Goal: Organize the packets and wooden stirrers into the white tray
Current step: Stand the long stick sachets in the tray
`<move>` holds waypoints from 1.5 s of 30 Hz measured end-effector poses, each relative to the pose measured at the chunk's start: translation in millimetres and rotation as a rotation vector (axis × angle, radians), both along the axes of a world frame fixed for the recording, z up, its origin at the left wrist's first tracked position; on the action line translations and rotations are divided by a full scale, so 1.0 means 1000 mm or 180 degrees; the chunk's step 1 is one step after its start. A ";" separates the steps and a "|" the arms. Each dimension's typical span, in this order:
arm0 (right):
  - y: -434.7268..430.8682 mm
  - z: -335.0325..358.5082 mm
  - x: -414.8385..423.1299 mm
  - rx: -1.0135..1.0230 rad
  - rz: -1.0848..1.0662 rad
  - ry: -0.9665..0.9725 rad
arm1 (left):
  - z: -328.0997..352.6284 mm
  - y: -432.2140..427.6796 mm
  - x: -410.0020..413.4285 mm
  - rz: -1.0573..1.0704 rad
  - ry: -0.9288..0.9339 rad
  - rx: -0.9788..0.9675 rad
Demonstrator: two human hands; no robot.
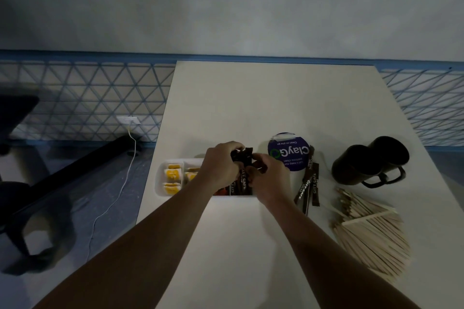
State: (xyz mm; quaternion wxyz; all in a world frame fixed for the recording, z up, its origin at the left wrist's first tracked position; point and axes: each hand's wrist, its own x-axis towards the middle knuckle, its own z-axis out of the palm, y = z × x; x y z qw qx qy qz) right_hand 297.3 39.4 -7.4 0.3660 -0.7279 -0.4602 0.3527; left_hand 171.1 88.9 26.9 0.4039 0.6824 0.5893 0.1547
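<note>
Tray (158,183) on the table (251,108), near its left edge, holding packets (172,175) in its left compartments and sachets (242,184) in its right one. Loose sachets (307,188) lie right of the tray, with a tub (288,152) behind them; farther right stand two mugs (364,165), with stirrers (371,231) heaped before them.

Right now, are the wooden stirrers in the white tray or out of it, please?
Out: the wooden stirrers lie piled on the table, right of the white tray.

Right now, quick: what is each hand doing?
Left hand: grips the bundle of dark brown coffee stick packets.
Right hand: pinches the same bundle, over the white plastic tray.
</note>
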 end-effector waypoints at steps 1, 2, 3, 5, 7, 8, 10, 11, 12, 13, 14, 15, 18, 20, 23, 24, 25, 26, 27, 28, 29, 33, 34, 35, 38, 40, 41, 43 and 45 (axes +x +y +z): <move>0.000 -0.001 0.001 -0.0008 0.0020 -0.0024 | 0.001 0.001 0.000 0.0008 0.0020 -0.0017; 0.000 -0.001 0.003 -0.0008 0.0046 -0.0046 | 0.002 0.002 0.001 0.0022 0.0031 -0.0052; 0.000 -0.002 0.005 -0.0015 0.0073 -0.0084 | 0.003 0.004 0.001 0.0023 0.0048 -0.0082; 0.000 -0.002 0.010 -0.0051 0.0071 -0.0138 | 0.007 0.009 0.002 -0.0033 0.0123 -0.0079; 0.000 -0.003 0.018 -0.0062 -0.0004 -0.0113 | 0.014 0.014 0.004 -0.0070 0.0158 -0.0051; 0.000 -0.002 0.022 -0.0057 -0.0063 -0.0090 | 0.019 0.017 0.007 -0.0073 0.0163 -0.0016; -0.001 0.000 0.033 -0.0018 -0.0229 -0.0076 | 0.030 0.020 0.015 -0.0058 0.0172 0.0140; -0.001 0.002 0.040 0.0003 -0.0326 -0.0113 | 0.035 0.022 0.021 -0.0028 0.0137 0.0237; -0.002 0.004 0.048 0.0003 -0.0415 -0.0205 | 0.039 0.022 0.027 0.0008 0.0067 0.0320; -0.004 0.006 0.059 -0.0013 -0.0499 -0.0320 | 0.043 0.022 0.036 0.0023 -0.0009 0.0376; -0.006 0.007 0.068 -0.0046 -0.0571 -0.0419 | 0.045 0.021 0.045 0.0018 -0.0079 0.0400; -0.009 0.007 0.079 -0.0083 -0.0643 -0.0501 | 0.045 0.019 0.056 -0.0022 -0.0136 0.0385; -0.018 0.003 0.106 -0.0171 -0.0776 -0.0701 | 0.041 0.007 0.087 -0.0275 -0.0218 0.0204; -0.024 -0.002 0.119 -0.0260 -0.0814 -0.0767 | 0.034 -0.003 0.107 -0.0491 -0.0122 0.0141; -0.035 -0.009 0.133 -0.0369 -0.0736 -0.0946 | 0.015 -0.021 0.135 -0.0727 0.0081 -0.0076; -0.038 -0.011 0.135 -0.0389 -0.0676 -0.0975 | 0.006 -0.025 0.142 -0.0785 0.0159 -0.0151; -0.040 -0.012 0.137 -0.0411 -0.0603 -0.0982 | -0.004 -0.030 0.148 -0.0829 0.0264 -0.0193; -0.042 -0.013 0.137 -0.0421 -0.0520 -0.0981 | -0.012 -0.034 0.152 -0.0855 0.0372 -0.0216; -0.043 -0.014 0.139 -0.0427 -0.0433 -0.0949 | -0.021 -0.039 0.157 -0.0848 0.0461 -0.0228; -0.044 -0.014 0.139 -0.0438 -0.0364 -0.0908 | -0.029 -0.044 0.159 -0.0818 0.0511 -0.0235; -0.044 -0.016 0.141 -0.0448 -0.0307 -0.0918 | -0.037 -0.047 0.162 -0.0780 0.0538 -0.0245; -0.044 -0.027 0.142 -0.0485 -0.0260 -0.0802 | -0.062 -0.055 0.166 -0.0518 0.0754 -0.0223; -0.044 -0.029 0.141 -0.0463 -0.0263 -0.0756 | -0.065 -0.056 0.167 -0.0455 0.0780 -0.0180; -0.043 -0.030 0.141 -0.0427 -0.0245 -0.0771 | -0.068 -0.058 0.168 -0.0387 0.0788 -0.0134; -0.041 -0.037 0.142 -0.0352 -0.0242 -0.0780 | -0.072 -0.061 0.170 -0.0176 0.0762 -0.0019; -0.040 -0.043 0.143 -0.0385 -0.0293 -0.0718 | -0.076 -0.063 0.171 -0.0084 0.0775 -0.0025; -0.039 -0.046 0.143 -0.0391 -0.0307 -0.0706 | -0.077 -0.064 0.171 -0.0075 0.0803 -0.0041; -0.038 -0.051 0.144 -0.0376 -0.0321 -0.0692 | -0.079 -0.065 0.171 -0.0124 0.0876 -0.0074; -0.037 -0.050 0.144 -0.0419 -0.0338 -0.0746 | -0.081 -0.065 0.170 -0.0199 0.0951 -0.0068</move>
